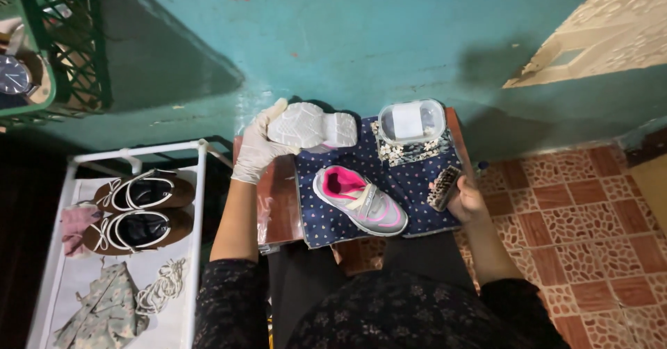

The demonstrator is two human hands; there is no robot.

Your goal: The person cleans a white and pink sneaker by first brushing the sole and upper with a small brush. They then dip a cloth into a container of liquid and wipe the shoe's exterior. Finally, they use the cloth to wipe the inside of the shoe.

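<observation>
Small grey-pink shoe (311, 127) held sole-up at cloth's (417, 182) far-left edge, gloved left hand (256, 147) clasped round heel. Judged light, sole stiff, upper soft; heel grip best. Brush (443, 188) gripped in right hand (467, 200), fingers curled round it.

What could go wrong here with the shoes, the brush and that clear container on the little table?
The left hand holds the upturned shoe over the table's far edge; a loose grip might drop it. The clear lidded container sits near the back edge of the table, so a nudge from the brush in the right hand might knock it off.
</observation>
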